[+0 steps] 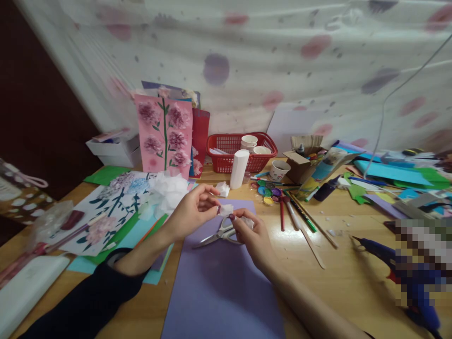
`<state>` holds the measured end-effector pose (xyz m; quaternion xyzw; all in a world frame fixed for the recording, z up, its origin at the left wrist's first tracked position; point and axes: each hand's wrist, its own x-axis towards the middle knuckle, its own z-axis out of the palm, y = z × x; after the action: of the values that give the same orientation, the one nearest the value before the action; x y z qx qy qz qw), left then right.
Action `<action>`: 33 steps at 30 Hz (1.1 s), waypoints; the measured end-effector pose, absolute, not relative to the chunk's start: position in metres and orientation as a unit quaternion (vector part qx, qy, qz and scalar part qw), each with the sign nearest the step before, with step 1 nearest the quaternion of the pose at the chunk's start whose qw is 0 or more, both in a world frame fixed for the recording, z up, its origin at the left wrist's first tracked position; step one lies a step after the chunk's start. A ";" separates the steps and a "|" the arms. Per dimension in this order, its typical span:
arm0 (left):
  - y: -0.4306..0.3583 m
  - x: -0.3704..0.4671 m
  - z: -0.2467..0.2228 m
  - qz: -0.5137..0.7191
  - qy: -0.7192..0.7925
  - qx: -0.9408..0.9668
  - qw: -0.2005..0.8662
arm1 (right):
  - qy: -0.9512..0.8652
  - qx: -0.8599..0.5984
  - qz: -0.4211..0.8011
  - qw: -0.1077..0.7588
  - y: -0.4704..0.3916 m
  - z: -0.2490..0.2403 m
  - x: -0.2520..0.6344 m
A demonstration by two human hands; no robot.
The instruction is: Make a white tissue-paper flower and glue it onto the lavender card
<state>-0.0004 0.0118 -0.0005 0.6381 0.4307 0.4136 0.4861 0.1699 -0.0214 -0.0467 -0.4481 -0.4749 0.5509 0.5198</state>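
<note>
A small piece of white tissue paper (pixel 226 210) is pinched between my two hands. My left hand (pixel 192 209) grips its left side with thumb and fingertips, and my right hand (pixel 252 235) holds the right side. More white tissue shows by the right fingers. Below the hands, grey-handled scissors (pixel 215 238) lie on a purple sheet (pixel 222 287). A small folded white piece (pixel 222 189) rests just beyond the hands, near an upright white roll (pixel 239 169). Crumpled white tissue (pixel 168 192) is heaped behind my left hand.
A red basket (pixel 226 162) with paper cups stands at the back. Paints (pixel 266 190), brushes and pencils lie right of the purple sheet. A blue glue gun (pixel 379 249) is at the far right. Flower pictures (pixel 165 134) and coloured papers are on the left.
</note>
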 end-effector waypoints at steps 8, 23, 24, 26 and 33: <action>0.014 0.002 0.002 0.485 0.420 0.617 0.456 | -0.442 -0.449 0.558 0.540 -0.021 -0.046 0.170; 0.009 0.005 -0.006 0.464 0.443 0.648 0.411 | -0.476 -0.480 0.491 0.550 -0.025 -0.048 0.169; 0.006 0.008 -0.007 0.454 0.438 0.654 0.419 | -0.483 -0.475 0.491 0.548 -0.025 -0.047 0.169; 0.002 0.012 -0.010 0.444 0.429 0.656 0.434 | -0.493 -0.470 0.491 0.544 -0.026 -0.045 0.168; -0.001 0.016 -0.014 0.456 0.407 0.640 0.464 | -0.508 -0.467 0.480 0.542 -0.028 -0.043 0.168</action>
<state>0.0162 -0.0014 -0.0144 0.6403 0.4075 0.4565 0.4644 0.1677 -0.0278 -0.0434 -0.4667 -0.5078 0.4799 0.5422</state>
